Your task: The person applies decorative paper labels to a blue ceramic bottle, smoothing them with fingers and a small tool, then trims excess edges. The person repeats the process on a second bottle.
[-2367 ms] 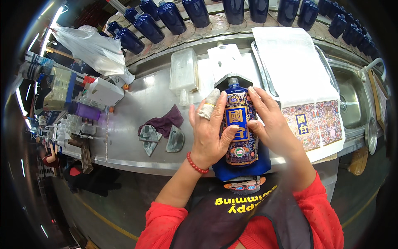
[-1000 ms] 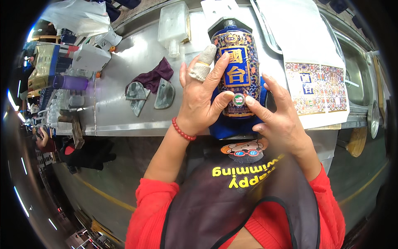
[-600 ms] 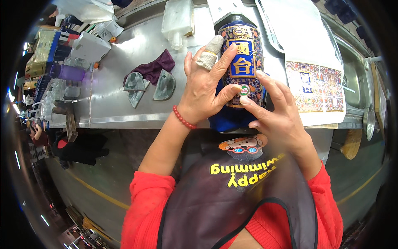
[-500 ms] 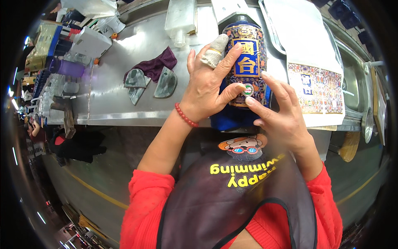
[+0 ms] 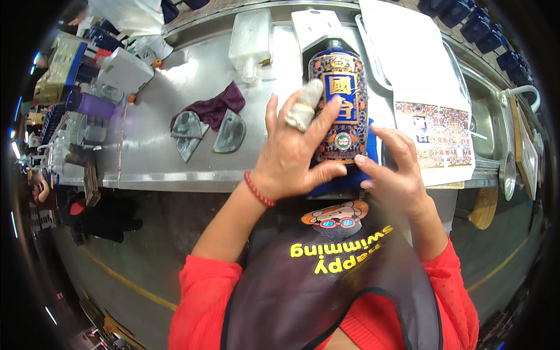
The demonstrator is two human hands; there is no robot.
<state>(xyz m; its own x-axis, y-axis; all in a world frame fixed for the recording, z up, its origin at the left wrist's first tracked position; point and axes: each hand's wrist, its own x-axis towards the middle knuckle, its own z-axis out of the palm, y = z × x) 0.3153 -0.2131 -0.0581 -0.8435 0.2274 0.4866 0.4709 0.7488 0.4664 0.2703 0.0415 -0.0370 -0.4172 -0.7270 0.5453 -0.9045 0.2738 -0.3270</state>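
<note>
On steel bench (image 5: 175, 146), blue bottle (image 5: 341, 105), label sheets (image 5: 434, 137), cloth (image 5: 213, 108)

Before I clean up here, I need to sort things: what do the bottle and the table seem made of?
Bottle: probably glazed ceramic or glass, dark blue and glossy, wrapped in a printed paper-like label; the left hand holds it. Table: looks like brushed stainless steel, grey, with soft glare and a folded front edge.

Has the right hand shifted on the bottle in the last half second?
Yes. The right hand has slid off the round seal on the blue bottle, down toward the steel table edge; only fingertips touch the bottle's base.
</note>
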